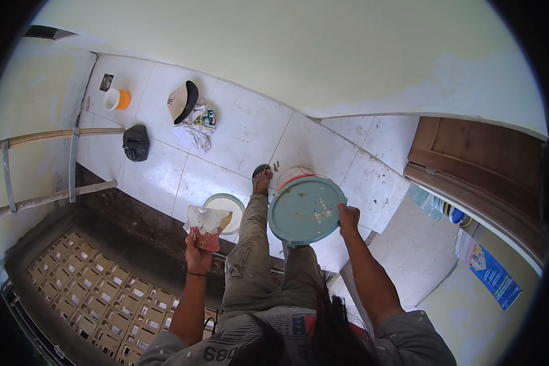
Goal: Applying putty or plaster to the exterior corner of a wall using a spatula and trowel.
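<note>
My right hand grips the edge of a round grey-green lid with pale dried spatters on its top. Beneath the lid, partly covered by it, stands a white bucket with a red rim. In my left hand is a flat white-and-red piece, ragged and smeared; its exact kind I cannot tell. Just beyond that piece, and partly hidden by it, a round pale container with a green rim rests on the floor.
On the white tiles lie a beige cap, a white cloth, a black plastic bag and an orange-and-white tub. Wooden rails and a dark ledge above patterned blocks run along the left. A brown door stands right.
</note>
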Demonstrator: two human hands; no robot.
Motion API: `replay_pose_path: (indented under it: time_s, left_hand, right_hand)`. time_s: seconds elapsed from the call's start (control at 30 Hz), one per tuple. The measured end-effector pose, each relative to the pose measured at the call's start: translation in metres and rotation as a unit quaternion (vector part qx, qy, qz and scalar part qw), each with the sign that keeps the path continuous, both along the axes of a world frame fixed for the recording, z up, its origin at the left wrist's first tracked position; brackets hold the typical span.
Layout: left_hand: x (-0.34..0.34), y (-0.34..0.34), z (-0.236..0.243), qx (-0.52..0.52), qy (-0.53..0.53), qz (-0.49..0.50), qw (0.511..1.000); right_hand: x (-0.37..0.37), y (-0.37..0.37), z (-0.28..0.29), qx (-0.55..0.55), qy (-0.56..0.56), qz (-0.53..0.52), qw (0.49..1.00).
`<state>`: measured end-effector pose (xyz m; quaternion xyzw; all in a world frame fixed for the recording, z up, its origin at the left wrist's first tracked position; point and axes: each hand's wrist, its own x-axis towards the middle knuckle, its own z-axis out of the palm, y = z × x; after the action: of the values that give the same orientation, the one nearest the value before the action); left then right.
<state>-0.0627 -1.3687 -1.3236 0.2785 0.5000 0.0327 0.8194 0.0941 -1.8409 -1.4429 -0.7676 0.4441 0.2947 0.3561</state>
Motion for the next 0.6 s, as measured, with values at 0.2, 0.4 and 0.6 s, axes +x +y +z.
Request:
replay_pose_path:
  time_s: [0.2,0.4,0.6]
  left_hand:
    - [0.018,-0.021,-0.016,-0.021,0.013,-0.019,1.0]
    - [0.002,-0.014,-0.031,-0.021,0.021,-0.018,0.999]
    - [0.023,-0.039,-0.027,-0.042,0.012,-0.028,0.999]
  right_hand:
    - [-0.021,-0.02,-0.018,0.043,-0.11,-0.007,0.993]
    - [-0.011,-0.024,-0.021,0.15,-0.127,-0.019,0.98]
    - [-0.027,-0.036,-0.018,0.148,-0.085,-0.096,0.981]
